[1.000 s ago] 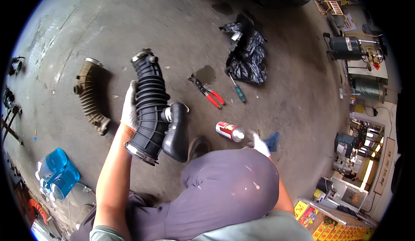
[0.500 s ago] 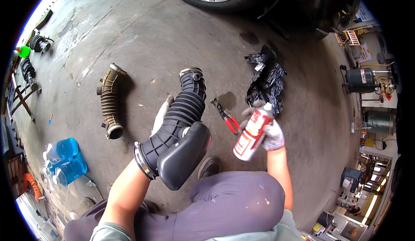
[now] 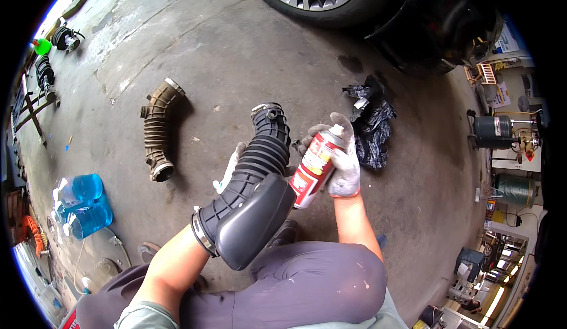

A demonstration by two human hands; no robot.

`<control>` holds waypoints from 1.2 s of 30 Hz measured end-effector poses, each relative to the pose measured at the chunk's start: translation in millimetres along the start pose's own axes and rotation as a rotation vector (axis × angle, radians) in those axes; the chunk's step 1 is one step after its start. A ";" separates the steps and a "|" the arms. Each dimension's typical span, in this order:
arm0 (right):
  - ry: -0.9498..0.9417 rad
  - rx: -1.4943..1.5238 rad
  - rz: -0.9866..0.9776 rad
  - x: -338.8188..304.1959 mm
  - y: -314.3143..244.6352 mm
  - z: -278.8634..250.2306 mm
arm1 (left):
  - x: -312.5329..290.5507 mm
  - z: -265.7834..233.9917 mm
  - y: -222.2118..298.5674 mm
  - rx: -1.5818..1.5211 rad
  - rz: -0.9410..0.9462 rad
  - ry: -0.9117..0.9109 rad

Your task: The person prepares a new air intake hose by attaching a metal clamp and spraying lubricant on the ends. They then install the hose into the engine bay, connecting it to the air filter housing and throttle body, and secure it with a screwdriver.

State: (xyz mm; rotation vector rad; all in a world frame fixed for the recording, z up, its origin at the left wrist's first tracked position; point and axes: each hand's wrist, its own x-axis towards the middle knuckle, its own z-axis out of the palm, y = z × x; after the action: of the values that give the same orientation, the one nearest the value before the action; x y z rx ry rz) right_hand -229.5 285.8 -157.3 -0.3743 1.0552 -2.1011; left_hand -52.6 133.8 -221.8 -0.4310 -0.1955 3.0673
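Red and white, the cylindrical spray can with a pale nozzle lay on the concrete floor one second ago; half a second ago it was up in the right hand, well apart from the hose, and now it is beside the hose's right flank, tilted with its nozzle up and to the right. Whether can and hose touch, I cannot tell.

The right hand, in a whitish knit glove with grey-coated fingers, is clamped round the can, one finger reaching up near the nozzle and others curling behind the body.

The left hand, gloved alike, supports the black ribbed rubber hose from its left side and beneath; its fingers are mostly hidden, so how far they close cannot be told. The hose is raised above the floor, slanting across the left forearm, a smooth black plastic box jutting from its near side. Left of it, the brown, dusty ribbed hose lies on the floor as before.
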 end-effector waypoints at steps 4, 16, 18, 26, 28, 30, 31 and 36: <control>0.116 -0.641 -0.186 -15.0 7.0 16.9 | -1.0 14.1 -3.0 0.080 -0.020 0.234; -0.099 -0.463 -0.007 -21.4 -13.9 0.5 | -17.4 58.6 -0.2 0.077 -0.170 0.237; -0.050 -0.785 -0.044 -24.7 -17.6 11.7 | -13.4 49.7 3.6 0.011 -0.214 0.199; -0.161 -1.677 -0.515 -10.3 -13.1 20.6 | -7.2 -0.2 18.8 0.180 -0.241 0.150; -0.140 -1.712 -0.543 -9.5 -9.0 14.2 | -4.6 4.2 18.9 0.175 -0.206 0.128; -0.129 -1.751 -0.560 -10.3 -4.7 9.3 | -4.8 10.5 18.3 0.152 -0.183 0.131; -0.129 -1.774 -0.563 -10.9 -2.1 7.9 | -7.3 15.3 19.5 0.146 -0.197 0.139; -0.123 -1.833 -0.646 -7.7 3.4 7.8 | -7.9 20.3 23.8 0.121 -0.250 0.184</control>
State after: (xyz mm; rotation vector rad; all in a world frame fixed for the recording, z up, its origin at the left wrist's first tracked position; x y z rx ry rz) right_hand -218.3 285.7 -154.6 -1.7796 2.7363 -0.7923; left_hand -51.1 107.3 -203.4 -0.6256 -0.0515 2.7581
